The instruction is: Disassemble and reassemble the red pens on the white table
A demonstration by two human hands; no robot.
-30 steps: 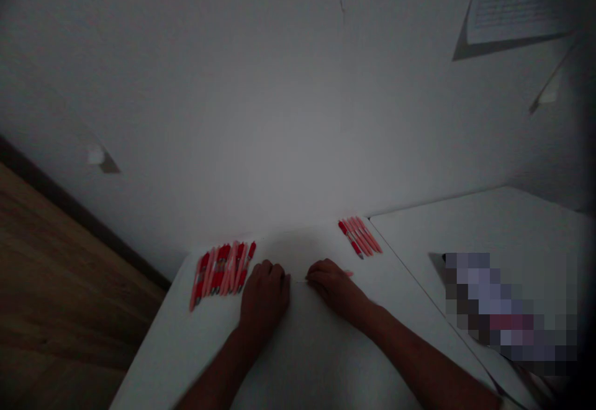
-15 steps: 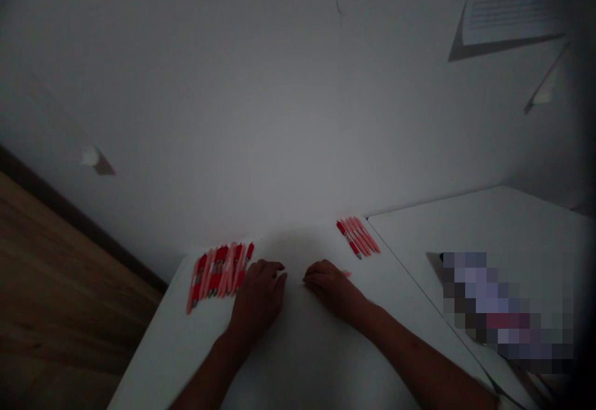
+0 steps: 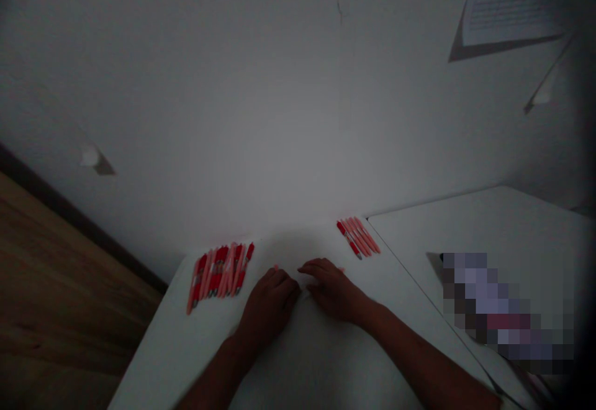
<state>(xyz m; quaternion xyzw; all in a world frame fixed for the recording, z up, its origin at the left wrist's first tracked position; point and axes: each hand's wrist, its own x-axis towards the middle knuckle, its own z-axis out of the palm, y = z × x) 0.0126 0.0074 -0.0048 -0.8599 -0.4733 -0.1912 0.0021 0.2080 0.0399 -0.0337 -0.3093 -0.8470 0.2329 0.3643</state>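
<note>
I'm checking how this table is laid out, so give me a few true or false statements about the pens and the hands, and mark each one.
1. The larger group of red and pink pens lies to the left of the left hand. True.
2. The pens stand upright in a cup. False: they lie flat on the white table.
3. The right hand is nearer the smaller group of pens than the left hand is. True.
4. The floor beside the table is carpeted. False: it is a wooden floor.
</note>
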